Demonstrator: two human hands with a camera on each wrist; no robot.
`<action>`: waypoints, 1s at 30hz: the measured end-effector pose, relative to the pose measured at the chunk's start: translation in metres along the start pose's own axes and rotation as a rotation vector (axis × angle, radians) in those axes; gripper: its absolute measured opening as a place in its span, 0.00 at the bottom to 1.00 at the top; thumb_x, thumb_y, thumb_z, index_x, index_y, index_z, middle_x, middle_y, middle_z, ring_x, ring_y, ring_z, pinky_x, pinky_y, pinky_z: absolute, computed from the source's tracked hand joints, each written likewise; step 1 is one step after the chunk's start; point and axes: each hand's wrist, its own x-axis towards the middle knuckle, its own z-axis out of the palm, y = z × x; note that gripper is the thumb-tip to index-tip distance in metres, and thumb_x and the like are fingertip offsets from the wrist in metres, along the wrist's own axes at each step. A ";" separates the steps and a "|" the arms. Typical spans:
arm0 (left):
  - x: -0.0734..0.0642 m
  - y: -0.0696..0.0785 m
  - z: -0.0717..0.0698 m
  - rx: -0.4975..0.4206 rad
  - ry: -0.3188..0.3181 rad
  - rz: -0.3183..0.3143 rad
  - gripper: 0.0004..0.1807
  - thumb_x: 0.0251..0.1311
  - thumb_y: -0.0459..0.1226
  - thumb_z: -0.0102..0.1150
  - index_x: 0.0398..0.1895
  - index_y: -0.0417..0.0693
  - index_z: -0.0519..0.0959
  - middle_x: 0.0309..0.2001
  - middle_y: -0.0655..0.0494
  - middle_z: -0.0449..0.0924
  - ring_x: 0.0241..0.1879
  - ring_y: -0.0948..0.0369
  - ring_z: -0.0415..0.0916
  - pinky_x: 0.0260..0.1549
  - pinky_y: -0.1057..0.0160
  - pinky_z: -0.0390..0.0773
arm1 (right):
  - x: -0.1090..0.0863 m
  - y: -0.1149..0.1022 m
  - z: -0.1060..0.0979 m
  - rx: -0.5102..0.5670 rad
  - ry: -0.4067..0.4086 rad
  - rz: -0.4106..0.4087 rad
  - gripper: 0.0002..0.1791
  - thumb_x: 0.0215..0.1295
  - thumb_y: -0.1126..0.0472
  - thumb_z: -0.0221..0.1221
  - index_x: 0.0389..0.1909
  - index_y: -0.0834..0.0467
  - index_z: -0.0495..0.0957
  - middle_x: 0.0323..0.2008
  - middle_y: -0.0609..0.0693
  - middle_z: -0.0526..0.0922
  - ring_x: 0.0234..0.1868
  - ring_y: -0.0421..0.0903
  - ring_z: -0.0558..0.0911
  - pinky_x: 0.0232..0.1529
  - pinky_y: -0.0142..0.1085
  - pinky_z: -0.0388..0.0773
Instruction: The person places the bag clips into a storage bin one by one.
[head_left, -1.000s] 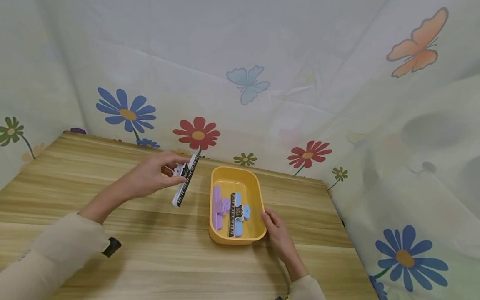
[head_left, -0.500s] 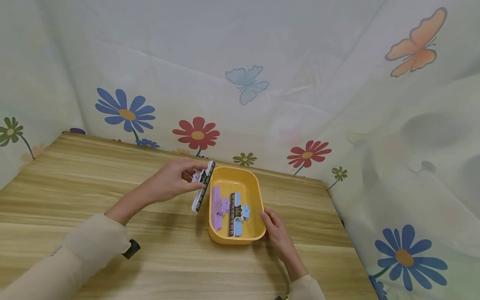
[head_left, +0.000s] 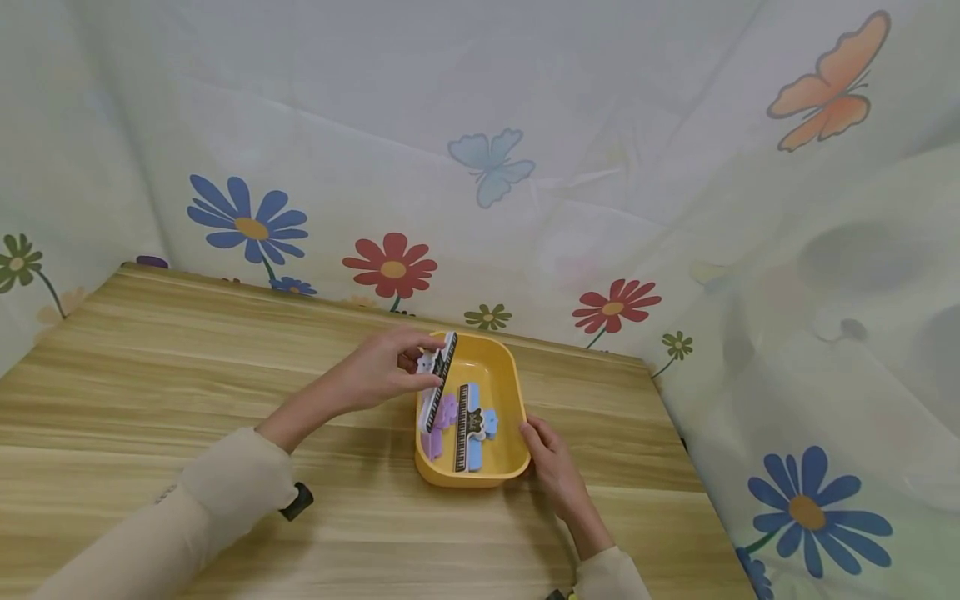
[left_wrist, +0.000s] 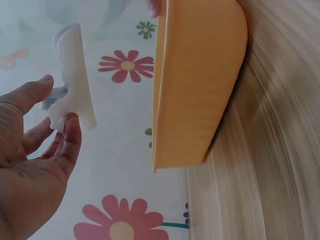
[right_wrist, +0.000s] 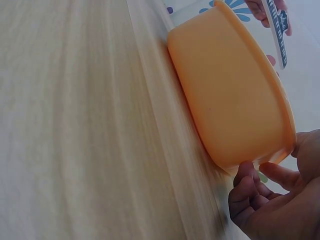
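Note:
My left hand [head_left: 375, 372] pinches a white clip [head_left: 437, 404] with a piano-key strip, thumb on one side and fingers on the other. It hangs tilted over the left side of a yellow plastic bin [head_left: 457, 480]. In the left wrist view, the clip's plain white back [left_wrist: 76, 65] shows beside the bin wall [left_wrist: 200, 85], held by its handles. Inside the bin lie a purple clip [head_left: 432, 445], partly hidden under the white one, and a blue clip [head_left: 475, 455] with piano keys. My right hand [head_left: 557, 471] grips the bin's right rim, thumb at the edge and fingers against the outer wall.
The bin stands on a wood-grain table [head_left: 187, 367] near its back edge. Behind and to the right hangs a pale cloth [head_left: 337, 108] printed with flowers and butterflies. A black strap end [head_left: 297, 501] sticks out by the left sleeve.
My left hand has carried the white clip rightward, from above the table to over the bin's left part, where it now covers some of the purple clip. The right hand and bin stay put.

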 end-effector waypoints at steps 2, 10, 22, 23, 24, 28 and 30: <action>0.003 0.001 0.004 -0.001 -0.001 -0.004 0.29 0.50 0.43 0.69 0.56 0.46 0.75 0.48 0.53 0.73 0.38 0.60 0.75 0.38 0.65 0.78 | 0.000 0.000 0.000 0.001 0.001 -0.003 0.23 0.73 0.56 0.45 0.63 0.64 0.65 0.44 0.69 0.75 0.39 0.69 0.73 0.30 0.38 0.76; 0.013 0.005 0.017 0.006 -0.021 -0.017 0.28 0.50 0.42 0.69 0.56 0.45 0.75 0.46 0.54 0.73 0.38 0.60 0.74 0.38 0.67 0.77 | 0.000 0.001 0.000 -0.001 0.006 -0.012 0.24 0.73 0.55 0.46 0.63 0.64 0.66 0.40 0.69 0.76 0.34 0.67 0.73 0.28 0.38 0.75; 0.029 0.002 0.035 0.027 -0.036 -0.012 0.28 0.50 0.44 0.69 0.55 0.46 0.76 0.44 0.56 0.73 0.38 0.61 0.74 0.37 0.67 0.77 | 0.009 0.017 -0.003 0.008 0.018 -0.014 0.24 0.72 0.53 0.46 0.62 0.63 0.67 0.39 0.69 0.76 0.29 0.61 0.74 0.28 0.44 0.75; 0.030 0.003 0.036 0.031 -0.037 -0.014 0.29 0.50 0.45 0.69 0.55 0.46 0.76 0.44 0.56 0.73 0.38 0.61 0.74 0.37 0.67 0.77 | 0.011 0.021 -0.004 0.008 0.026 -0.015 0.24 0.72 0.53 0.47 0.62 0.63 0.67 0.38 0.68 0.76 0.28 0.57 0.75 0.28 0.44 0.75; 0.031 0.003 0.037 0.033 -0.037 -0.018 0.29 0.50 0.45 0.69 0.55 0.46 0.75 0.45 0.56 0.73 0.38 0.61 0.74 0.37 0.67 0.76 | 0.012 0.024 -0.004 0.008 0.032 -0.015 0.24 0.71 0.52 0.47 0.61 0.62 0.68 0.38 0.68 0.76 0.26 0.53 0.75 0.27 0.44 0.75; 0.033 0.007 0.040 0.036 -0.041 -0.049 0.28 0.50 0.44 0.69 0.55 0.46 0.76 0.48 0.54 0.73 0.39 0.61 0.73 0.37 0.66 0.76 | 0.015 0.030 -0.003 0.005 0.054 -0.018 0.25 0.70 0.49 0.49 0.60 0.60 0.70 0.36 0.66 0.77 0.22 0.43 0.74 0.26 0.41 0.74; 0.034 0.008 0.041 0.031 -0.046 -0.067 0.27 0.50 0.43 0.69 0.55 0.45 0.76 0.49 0.54 0.73 0.39 0.61 0.73 0.37 0.66 0.76 | 0.015 0.031 -0.003 0.005 0.053 -0.019 0.25 0.70 0.49 0.49 0.60 0.60 0.70 0.36 0.66 0.77 0.22 0.43 0.73 0.26 0.40 0.74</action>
